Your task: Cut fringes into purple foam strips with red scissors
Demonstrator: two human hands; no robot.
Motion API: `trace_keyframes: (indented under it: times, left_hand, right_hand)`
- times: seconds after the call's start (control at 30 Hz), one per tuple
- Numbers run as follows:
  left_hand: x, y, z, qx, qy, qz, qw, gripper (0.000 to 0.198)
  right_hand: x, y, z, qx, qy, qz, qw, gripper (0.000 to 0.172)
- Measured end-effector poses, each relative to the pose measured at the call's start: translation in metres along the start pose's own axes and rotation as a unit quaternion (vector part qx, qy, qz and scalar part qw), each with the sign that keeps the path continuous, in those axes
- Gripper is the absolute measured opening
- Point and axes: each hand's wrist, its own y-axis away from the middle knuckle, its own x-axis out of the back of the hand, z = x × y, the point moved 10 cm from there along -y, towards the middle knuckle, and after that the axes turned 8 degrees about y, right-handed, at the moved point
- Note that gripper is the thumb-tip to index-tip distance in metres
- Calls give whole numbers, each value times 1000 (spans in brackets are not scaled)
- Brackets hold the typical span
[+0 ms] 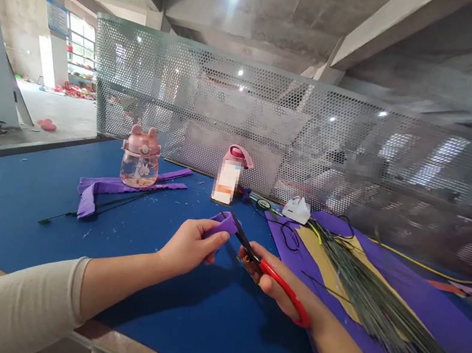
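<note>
Over the middle of the blue table, my left hand [191, 246] pinches a folded strip of purple paper [228, 222] between thumb and fingers. My right hand [267, 270] is closed round scissors with red handles [288, 292] and dark blades. The blades reach up to the right end of the strip; whether they are parted there I cannot make out. Left of my hands, fringed purple strips [104, 185] and a thin dark green stem [69, 214] lie on the table.
A pink-lidded clear bottle [140, 163] stands at the back left, a second pink bottle [231, 170] at the back centre. On the right, a bundle of green stems [371, 291] lies over purple [419, 276] and tan sheets. A perforated metal screen [213, 99] lines the far edge.
</note>
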Motion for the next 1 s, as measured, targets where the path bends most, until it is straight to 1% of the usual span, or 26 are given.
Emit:
trace_keyframes:
  times: [0.13, 0.23, 0.4, 0.57, 0.77, 1.0]
  left_hand:
    - [-4, 1, 1, -8, -13, -17, 1000, 35]
    - [-3, 1, 0, -8, -13, -16, 1000, 34]
    - [-4, 0, -3, -9, -8, -14, 1000, 34]
    - [-3, 0, -4, -1, 10, -7, 1000, 34]
    - [-2, 0, -3, -1, 9, -6, 1000, 35]
    - [-1, -1, -3, -2, 9, -3, 1000, 36]
  right_hand:
    - [-2, -2, -4, -6, -1, -2, 1000, 68]
    - [-3, -4, -6, -9, 3, 2, 1000, 70]
    - [-2, -9, -12, -3, 7, 25, 1000, 73]
    - [0, -12, -11, -17, 19, 45, 999, 71]
    - [2, -12, -15, -9, 55, 41, 998, 67]
    - [6, -12, -17, -24, 57, 52, 997, 61]
